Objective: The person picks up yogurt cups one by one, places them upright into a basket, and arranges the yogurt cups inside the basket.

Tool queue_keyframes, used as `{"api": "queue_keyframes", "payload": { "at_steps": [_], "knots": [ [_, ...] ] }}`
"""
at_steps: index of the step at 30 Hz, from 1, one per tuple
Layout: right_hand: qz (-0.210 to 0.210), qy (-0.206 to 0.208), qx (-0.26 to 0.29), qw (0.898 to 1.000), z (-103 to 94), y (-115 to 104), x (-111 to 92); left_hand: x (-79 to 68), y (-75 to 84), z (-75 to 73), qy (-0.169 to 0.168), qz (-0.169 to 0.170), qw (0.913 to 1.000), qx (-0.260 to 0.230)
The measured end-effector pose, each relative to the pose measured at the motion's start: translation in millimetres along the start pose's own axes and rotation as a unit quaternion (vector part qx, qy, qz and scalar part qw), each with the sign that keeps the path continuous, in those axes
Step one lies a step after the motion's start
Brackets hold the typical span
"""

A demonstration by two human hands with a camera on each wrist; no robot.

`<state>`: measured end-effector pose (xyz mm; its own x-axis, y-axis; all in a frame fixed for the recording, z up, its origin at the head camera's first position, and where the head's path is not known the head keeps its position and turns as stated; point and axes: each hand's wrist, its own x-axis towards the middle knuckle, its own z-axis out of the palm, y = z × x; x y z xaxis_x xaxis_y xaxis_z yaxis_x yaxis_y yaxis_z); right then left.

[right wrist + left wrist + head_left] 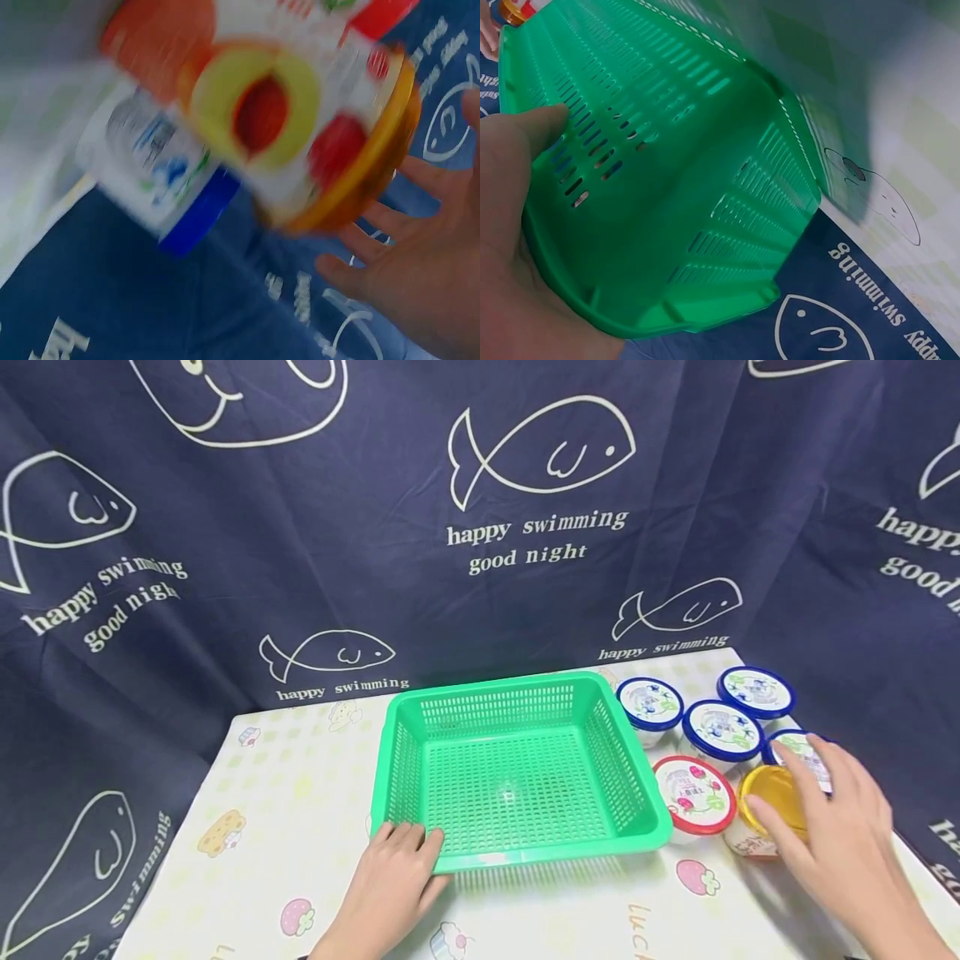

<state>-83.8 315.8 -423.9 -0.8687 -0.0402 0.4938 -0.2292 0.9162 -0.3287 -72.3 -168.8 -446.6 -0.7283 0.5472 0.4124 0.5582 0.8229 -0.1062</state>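
Observation:
A green plastic basket (555, 856) with slotted walls stands on the table, its inside bare. My left hand (393, 885) grips the near left corner, fingers hooked over the rim, while in the left wrist view the thumb (547, 124) lies on the outer wall. On the right, my right hand (843, 827) hovers at a yellow-lidded tub (772, 802), fingers spread around its lid. The right wrist view shows that tub's peach picture (262, 112), blurred, and the hand (420, 247) with fingers extended beside the lid.
Left of the yellow-lidded tub is a red-lidded tub (693, 793), close to the basket's right wall. Several blue-lidded tubs (723, 731) stand behind these two. A dark blue fish-print cloth (525, 602) hangs behind the patterned tabletop (292, 810).

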Motion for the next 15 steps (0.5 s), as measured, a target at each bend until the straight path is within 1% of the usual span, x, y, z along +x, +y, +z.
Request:
{"api": "queue_keyframes", "payload": {
  "at_steps": [3, 6, 10, 15],
  "knots": [
    [0.013, -0.004, -0.005, 1.000, -3.6, 8.0, -2.5, -0.7, -0.9, -1.0, -0.010, -0.002, 0.9999, 0.001],
    [-0.003, -0.003, 0.001, 1.000, -2.3, 11.4, -5.7, -1.4, -1.2, -1.8, -0.016, -0.006, 0.9999, 0.002],
    [-0.023, 0.008, 0.014, 1.000, 1.7, 12.7, -10.2, -1.0, 0.2, -1.8, -0.011, -0.008, 0.9999, 0.003],
    [-0.028, 0.016, 0.032, 0.999, 4.4, 14.2, -13.3, 0.7, 2.7, -0.6, 0.001, -0.011, 0.9999, -0.001]
  ]
}}
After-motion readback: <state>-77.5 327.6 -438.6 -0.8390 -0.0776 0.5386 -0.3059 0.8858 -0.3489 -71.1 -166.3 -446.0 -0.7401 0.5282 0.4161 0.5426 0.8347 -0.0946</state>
